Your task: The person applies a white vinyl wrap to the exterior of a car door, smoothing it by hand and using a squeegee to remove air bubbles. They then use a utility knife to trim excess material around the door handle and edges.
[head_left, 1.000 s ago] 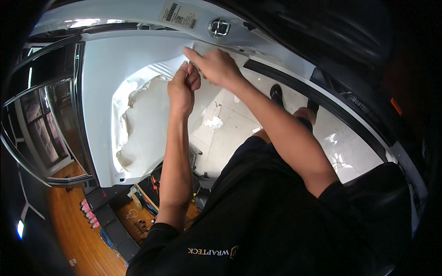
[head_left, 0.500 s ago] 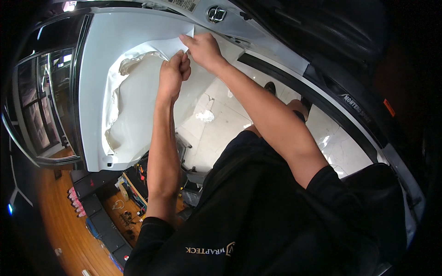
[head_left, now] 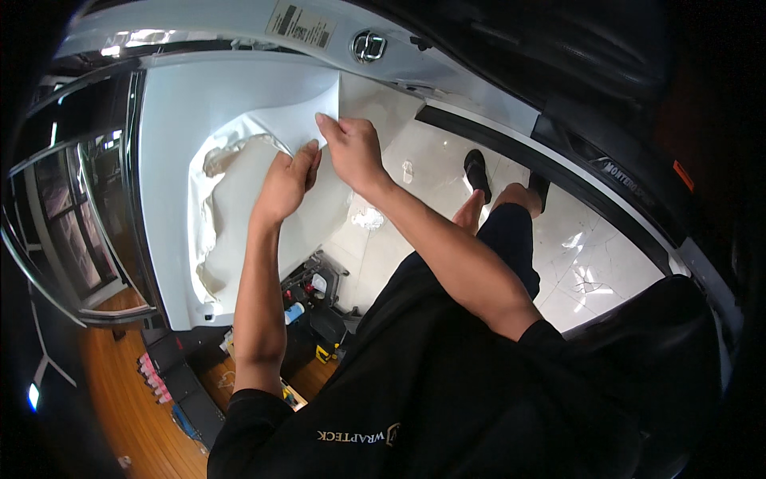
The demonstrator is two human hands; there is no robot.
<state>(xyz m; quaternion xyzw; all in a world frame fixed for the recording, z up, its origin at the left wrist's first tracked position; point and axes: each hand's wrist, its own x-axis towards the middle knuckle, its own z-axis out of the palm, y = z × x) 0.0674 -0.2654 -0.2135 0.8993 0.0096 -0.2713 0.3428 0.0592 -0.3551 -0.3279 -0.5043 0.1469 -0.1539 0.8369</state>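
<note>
White vinyl film [head_left: 291, 121] is partly peeled from a light-coloured car door [head_left: 167, 128]. Its loose edge is crumpled and folded back in a curve, with a smooth, paler door surface [head_left: 247, 191] within that curve. My left hand [head_left: 287, 180] pinches the film's lower edge, thumb up. Just to its right, my right hand [head_left: 353, 153] grips the same flap near its right edge, with fingers curled and thumb on top. Between the hands and the door's upper part the film is stretched taut.
A metal door-latch striker [head_left: 369, 48] sits on the car frame above. Dark trim [head_left: 542, 188] runs along the sill at right. Lower left are a black tool cart [head_left: 319, 299], dark boxes [head_left: 187, 387] and pink bottles [head_left: 153, 377]. Below lies glossy tiled floor [head_left: 383, 247].
Both hands have come lower and closer to me, still gripping the film, and the flap is drawn further down. The view has shifted, showing more of the car frame and my feet.
</note>
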